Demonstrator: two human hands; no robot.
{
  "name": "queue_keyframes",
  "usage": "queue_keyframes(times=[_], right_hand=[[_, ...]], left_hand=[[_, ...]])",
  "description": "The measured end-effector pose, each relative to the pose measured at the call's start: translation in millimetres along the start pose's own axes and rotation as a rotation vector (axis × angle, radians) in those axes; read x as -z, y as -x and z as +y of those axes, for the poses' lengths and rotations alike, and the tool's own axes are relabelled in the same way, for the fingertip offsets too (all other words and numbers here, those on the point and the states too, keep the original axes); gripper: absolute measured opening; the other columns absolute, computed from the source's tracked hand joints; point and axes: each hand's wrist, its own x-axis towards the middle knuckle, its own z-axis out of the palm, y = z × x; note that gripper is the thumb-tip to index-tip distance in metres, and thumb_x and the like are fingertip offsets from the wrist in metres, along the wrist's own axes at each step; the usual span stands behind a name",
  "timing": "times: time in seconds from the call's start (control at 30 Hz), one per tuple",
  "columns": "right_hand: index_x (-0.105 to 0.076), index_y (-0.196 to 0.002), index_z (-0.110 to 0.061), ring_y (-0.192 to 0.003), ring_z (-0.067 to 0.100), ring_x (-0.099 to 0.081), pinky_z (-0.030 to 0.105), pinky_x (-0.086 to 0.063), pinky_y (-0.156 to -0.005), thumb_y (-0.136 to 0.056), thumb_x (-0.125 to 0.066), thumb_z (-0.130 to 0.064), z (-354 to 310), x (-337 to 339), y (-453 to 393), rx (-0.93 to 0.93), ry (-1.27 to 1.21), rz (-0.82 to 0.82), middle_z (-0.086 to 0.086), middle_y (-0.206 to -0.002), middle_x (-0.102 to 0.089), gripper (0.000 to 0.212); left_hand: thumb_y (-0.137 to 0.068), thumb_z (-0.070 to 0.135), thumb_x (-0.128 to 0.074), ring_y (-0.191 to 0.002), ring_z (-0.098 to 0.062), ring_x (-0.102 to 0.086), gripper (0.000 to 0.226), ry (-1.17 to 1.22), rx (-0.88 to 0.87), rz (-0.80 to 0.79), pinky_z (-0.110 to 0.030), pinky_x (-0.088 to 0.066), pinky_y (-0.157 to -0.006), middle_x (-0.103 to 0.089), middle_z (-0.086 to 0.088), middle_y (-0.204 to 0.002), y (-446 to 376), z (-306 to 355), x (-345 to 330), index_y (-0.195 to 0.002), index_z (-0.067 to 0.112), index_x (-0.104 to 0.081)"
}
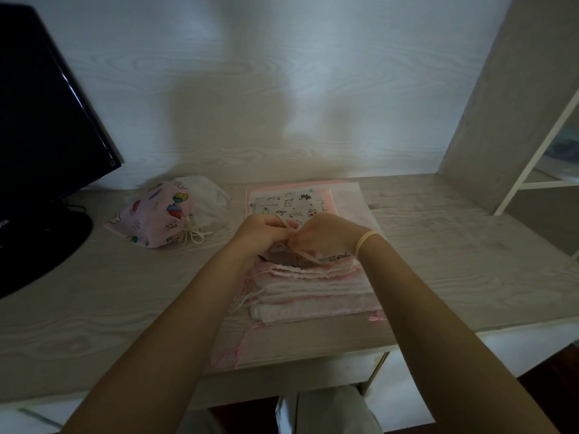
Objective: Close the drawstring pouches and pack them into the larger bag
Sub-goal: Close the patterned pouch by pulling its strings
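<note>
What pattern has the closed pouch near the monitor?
Pink with colourful cartoon prints, in the head view: closed pouch.

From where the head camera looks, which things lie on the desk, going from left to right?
Black monitor → pink printed pouch, tied shut → left hand → right hand, both pulling a cord over the stack of pouches → white shelf frame.

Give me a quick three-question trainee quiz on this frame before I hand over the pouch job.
1. True or false: both hands work at the drawstring of the top pouch on the stack.
2. Which wrist wears the band: A left, B right?
3. Fill in: the pink printed bag lies between the stack and the ____.

Key: 1 true, left hand and right hand both pinch the drawstring. 2 B. 3 monitor.
</note>
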Motion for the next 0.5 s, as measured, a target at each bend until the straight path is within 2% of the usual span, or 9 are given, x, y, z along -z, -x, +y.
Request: queue_keyframes(times=[0.07, 0.1, 0.17, 0.2, 0.27, 0.33, 0.4, 0.5], right_hand=[[-0.068, -0.075, 0.004, -0.060, 0.020, -0.054, 0.036, -0.050, -0.064, -0.072, -0.054, -0.054, 3, 3, -1, 0.030, -0.105, 0.143, 0.020, -0.075, -0.069, 0.060], [-0.069, -0.082, 0.007, -0.064, 0.022, -0.056, 0.034, -0.049, -0.064, -0.077, -0.056, -0.049, 4, 4, -2, 0.052, -0.145, 0.227, 0.021, -0.078, -0.069, 0.057], [-0.070, -0.088, 0.002, -0.077, 0.024, -0.061, 0.032, -0.049, -0.069, -0.087, -0.058, -0.026, 4, 2, -6, 0.093, -0.143, 0.373, 0.015, -0.086, -0.069, 0.031], [-0.071, -0.088, -0.004, -0.084, 0.023, -0.062, 0.031, -0.050, -0.073, -0.087, -0.058, -0.017, 3, 1, -7, 0.109, -0.144, 0.418, 0.009, -0.092, -0.069, 0.019], [-0.069, -0.089, -0.013, -0.089, 0.020, -0.061, 0.031, -0.051, -0.079, -0.087, -0.057, -0.011, 3, -4, -13, 0.120, -0.200, 0.422, 0.004, -0.097, -0.068, 0.013], [-0.068, -0.085, -0.015, -0.081, 0.018, -0.060, 0.026, -0.050, -0.072, -0.086, -0.054, -0.007, 6, -10, -21, 0.104, -0.234, 0.371, 0.002, -0.090, -0.066, 0.016], [-0.068, -0.082, -0.015, -0.070, 0.012, -0.057, 0.022, -0.046, -0.066, -0.085, -0.053, -0.001, 11, -15, -26, 0.088, -0.248, 0.323, -0.003, -0.078, -0.063, 0.021], [-0.072, -0.092, -0.010, -0.077, 0.016, -0.061, 0.031, -0.051, -0.080, -0.086, -0.059, 0.001, 18, -19, -30, 0.079, -0.403, 0.258, 0.003, -0.083, -0.067, 0.018]], left_hand=[[-0.079, 0.008, -0.078, -0.081, -0.010, -0.070, 0.011, -0.059, -0.030, 0.027, -0.020, -0.053, -0.065, -0.075, 0.003, -0.089, 1, 3, -1, -0.088, 0.014, -0.076], [-0.080, 0.008, -0.077, -0.079, -0.007, -0.068, 0.013, -0.096, -0.056, 0.040, -0.014, -0.051, -0.062, -0.074, 0.005, -0.086, 2, 5, -1, -0.089, 0.017, -0.075], [-0.080, 0.007, -0.076, -0.078, -0.003, -0.065, 0.017, -0.154, -0.103, 0.065, -0.008, -0.047, -0.058, -0.070, 0.007, -0.084, 2, 7, -2, -0.091, 0.020, -0.073], [-0.080, 0.007, -0.077, -0.078, -0.004, -0.065, 0.018, -0.183, -0.128, 0.074, -0.010, -0.048, -0.059, -0.070, 0.007, -0.085, 1, 6, -2, -0.090, 0.021, -0.072], [-0.079, 0.008, -0.077, -0.080, -0.011, -0.067, 0.019, -0.238, -0.201, 0.097, -0.020, -0.052, -0.067, -0.071, 0.004, -0.084, 0, 3, -3, -0.085, 0.025, -0.071], [-0.078, 0.006, -0.076, -0.080, -0.016, -0.068, 0.019, -0.290, -0.279, 0.144, -0.029, -0.055, -0.073, -0.072, 0.000, -0.082, 1, -2, -6, -0.081, 0.025, -0.071], [-0.078, 0.005, -0.075, -0.075, -0.014, -0.066, 0.016, -0.327, -0.340, 0.201, -0.027, -0.053, -0.071, -0.070, 0.002, -0.079, 1, -6, -10, -0.082, 0.020, -0.072], [-0.081, 0.007, -0.074, -0.071, -0.008, -0.062, 0.013, -0.357, -0.381, 0.276, -0.021, -0.050, -0.067, -0.068, 0.006, -0.078, 2, -10, -12, -0.084, 0.020, -0.072]])
